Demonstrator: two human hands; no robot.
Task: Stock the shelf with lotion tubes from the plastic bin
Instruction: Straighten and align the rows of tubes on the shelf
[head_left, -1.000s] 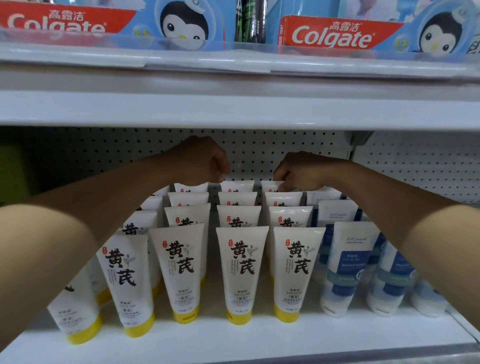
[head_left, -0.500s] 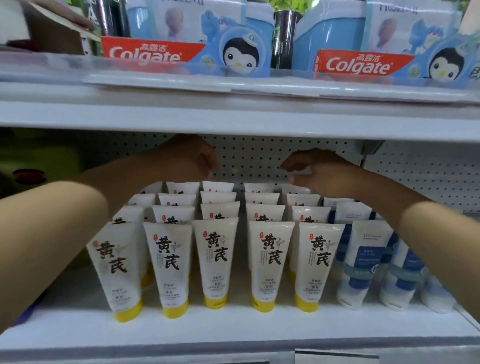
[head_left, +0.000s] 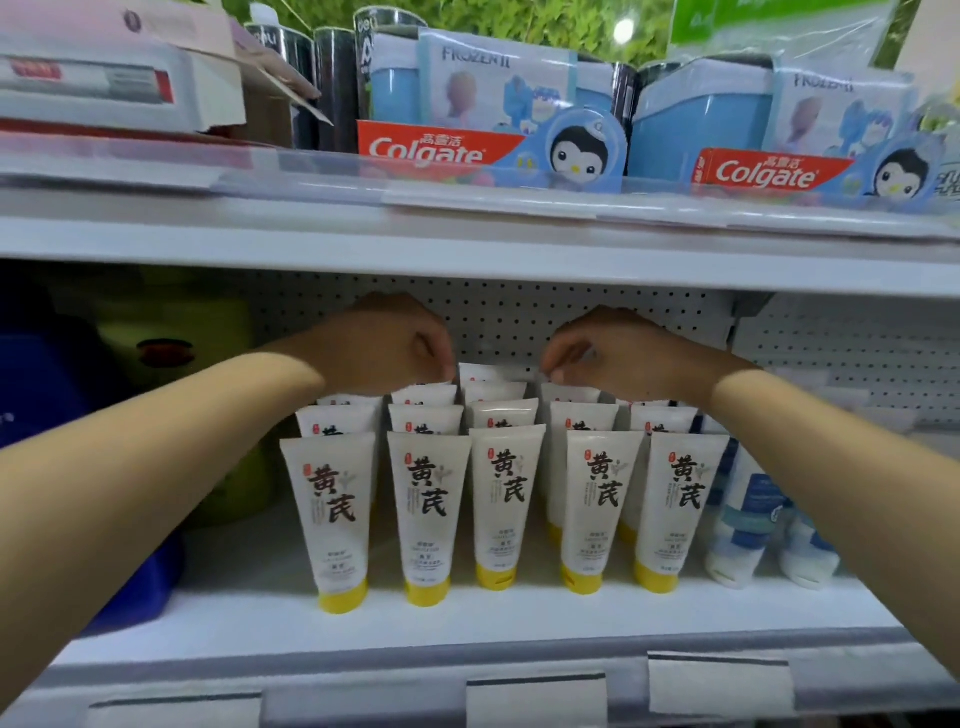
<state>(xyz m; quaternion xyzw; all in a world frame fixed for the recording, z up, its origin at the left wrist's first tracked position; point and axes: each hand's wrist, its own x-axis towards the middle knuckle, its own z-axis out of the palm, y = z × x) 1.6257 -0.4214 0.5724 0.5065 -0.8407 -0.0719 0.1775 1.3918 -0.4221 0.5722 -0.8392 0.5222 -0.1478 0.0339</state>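
1. Reaching deep into the shelf (head_left: 467, 618), the left hand (head_left: 384, 343) and right hand (head_left: 613, 348) have closed toward each other since a second ago.
2. Curled fingers of both pinch the crimped tops of back-row lotion tubes (head_left: 496, 387).
3. Five rows stand full, so stocking looks nearly done; the plastic bin is out of view.

Both bare forearms reach forward and upward from the lower corners of the view, converging toward the middle. The left hand (head_left: 387, 340) shows its back to the camera, wrist bent downward, fingers curled under with the tips pointing down and to the right. The right hand (head_left: 608, 348) mirrors it, knuckles up, fingers curled and tips pinched together, pointing down and to the left. The two hands are near each other but apart.
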